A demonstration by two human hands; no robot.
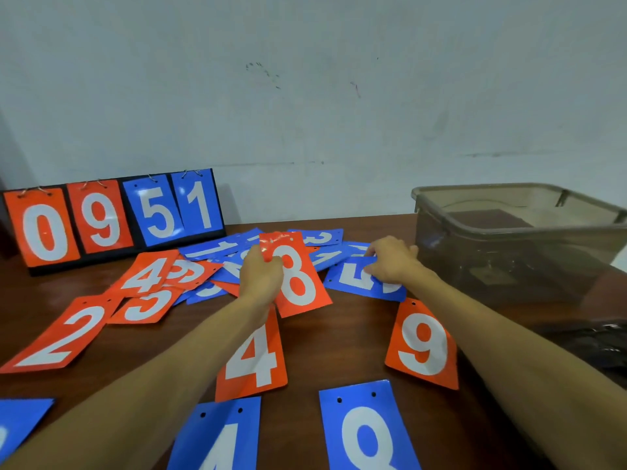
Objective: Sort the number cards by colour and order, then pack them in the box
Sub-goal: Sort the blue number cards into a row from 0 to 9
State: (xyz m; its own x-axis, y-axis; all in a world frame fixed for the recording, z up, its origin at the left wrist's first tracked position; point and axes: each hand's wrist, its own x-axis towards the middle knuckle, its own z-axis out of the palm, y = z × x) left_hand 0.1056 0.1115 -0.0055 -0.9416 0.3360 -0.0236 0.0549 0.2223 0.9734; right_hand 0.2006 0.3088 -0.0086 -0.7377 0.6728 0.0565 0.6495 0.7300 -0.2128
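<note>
Red and blue number cards lie scattered on a brown table (pixel 342 340). My left hand (pixel 259 274) grips the left edge of a red 8 card (pixel 298 283), lifted above the pile. My right hand (pixel 393 259) rests with its fingers on a blue card (pixel 359 283) near the box; whether it grips the card I cannot tell. Flat near me lie a red 4 (pixel 254 364), a red 9 (pixel 424 344), a red 2 (pixel 64 337), a blue 4 (pixel 220 439) and a blue 8 (pixel 366 432). A translucent grey plastic box (pixel 509 232) stands at the right.
A black scoreboard stand (pixel 112 256) at the back left shows red 0 and 9, blue 5 and 1, against a pale wall. A heap of several overlapping cards (pixel 190 269) fills the middle back. A dark object (pixel 597 340) lies below the box at the right edge.
</note>
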